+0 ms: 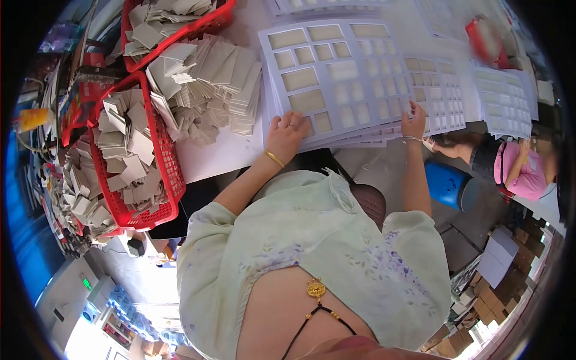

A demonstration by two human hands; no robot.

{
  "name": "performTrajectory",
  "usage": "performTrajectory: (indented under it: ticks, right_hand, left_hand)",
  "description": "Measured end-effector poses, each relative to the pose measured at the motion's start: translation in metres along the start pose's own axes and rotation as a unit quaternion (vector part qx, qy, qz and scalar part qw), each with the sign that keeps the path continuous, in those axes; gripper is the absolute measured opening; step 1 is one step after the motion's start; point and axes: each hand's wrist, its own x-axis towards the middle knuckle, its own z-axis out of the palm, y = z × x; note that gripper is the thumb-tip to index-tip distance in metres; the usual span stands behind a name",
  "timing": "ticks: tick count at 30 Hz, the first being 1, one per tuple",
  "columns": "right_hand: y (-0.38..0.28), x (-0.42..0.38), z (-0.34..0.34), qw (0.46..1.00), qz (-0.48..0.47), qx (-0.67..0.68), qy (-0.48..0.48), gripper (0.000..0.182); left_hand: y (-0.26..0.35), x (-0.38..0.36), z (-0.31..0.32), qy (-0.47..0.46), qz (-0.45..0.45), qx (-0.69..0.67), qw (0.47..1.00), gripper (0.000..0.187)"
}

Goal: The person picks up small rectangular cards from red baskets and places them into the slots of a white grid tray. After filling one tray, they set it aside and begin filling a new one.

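Note:
A white sheet [345, 72] with rectangular windows lies on top of a stack of similar sheets on the white table [198, 161]. Some larger windows on its left side show grey-beige inside. My left hand [289, 137], with a gold bangle at its wrist, rests on the sheet's lower left part, fingers bent and slightly apart beside a grey-beige window. At the sheet's lower right corner is my right hand [413, 123], its fingers partly spread and touching or close to the edge. No separate object shows in either hand.
Loose grey boards [210, 78] are heaped left of the sheets. Two red baskets [174, 180] [204, 27] hold more boards. Further windowed sheets [435, 90] [501, 99] lie at the right. A blue barrel [445, 185] and a person in pink [528, 174] are beyond the table.

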Motion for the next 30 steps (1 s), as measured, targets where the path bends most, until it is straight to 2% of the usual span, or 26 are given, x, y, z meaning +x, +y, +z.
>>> performTrajectory:
  ticks: [4, 6, 9, 10, 13, 16, 19, 22, 23, 26, 27, 30]
  right_hand:
    - [0.041, -0.012, 0.001, 0.991, 0.030, -0.128, 0.018, 0.041]
    - [0.057, -0.021, 0.010, 0.986, 0.093, -0.137, -0.033, 0.043]
    - [0.059, -0.018, 0.008, 0.981, 0.158, -0.082, -0.084, 0.048]
    - [0.056, -0.016, 0.009, 0.979, 0.174, -0.052, -0.096, 0.050]
    - [0.045, -0.008, 0.017, 0.950, 0.158, -0.262, 0.072, 0.052]
    - [0.074, 0.014, 0.020, 0.965, 0.221, -0.131, -0.048, 0.052]
    - [0.064, 0.020, 0.007, 0.962, 0.224, -0.158, -0.011, 0.044]
    - [0.063, 0.021, -0.013, 0.973, 0.190, 0.119, 0.058, 0.030]
    - [0.052, 0.025, -0.024, 0.920, 0.289, 0.261, 0.037, 0.022]
    - [-0.003, 0.025, -0.051, 0.781, 0.310, 0.517, 0.165, 0.031]
    - [-0.016, 0.027, -0.055, 0.772, 0.314, 0.514, 0.200, 0.041]
    - [0.034, 0.028, -0.040, 0.718, 0.324, 0.609, 0.092, 0.038]
  left_hand:
    - [0.011, -0.001, 0.007, -0.012, -0.037, 0.026, 0.999, 0.036]
    - [0.009, -0.002, 0.010, -0.017, -0.061, -0.014, 0.998, 0.040]
    - [0.000, -0.009, 0.007, 0.063, -0.118, -0.021, 0.991, 0.060]
    - [-0.002, -0.013, 0.005, 0.042, -0.129, -0.035, 0.990, 0.068]
    - [-0.007, -0.018, -0.001, -0.009, -0.139, -0.066, 0.988, 0.089]
    - [-0.011, -0.016, -0.002, -0.032, -0.118, -0.093, 0.988, 0.099]
    - [-0.015, -0.014, 0.002, -0.039, -0.107, -0.145, 0.983, 0.103]
    - [-0.018, -0.016, 0.006, -0.043, -0.103, -0.161, 0.981, 0.106]
    - [-0.019, -0.016, 0.006, -0.045, -0.104, -0.163, 0.980, 0.105]
    - [-0.020, -0.019, 0.008, -0.042, -0.105, -0.167, 0.980, 0.105]
    - [-0.019, -0.019, 0.009, -0.039, -0.104, -0.169, 0.979, 0.106]
    - [-0.018, -0.017, 0.006, -0.046, -0.104, -0.172, 0.979, 0.105]
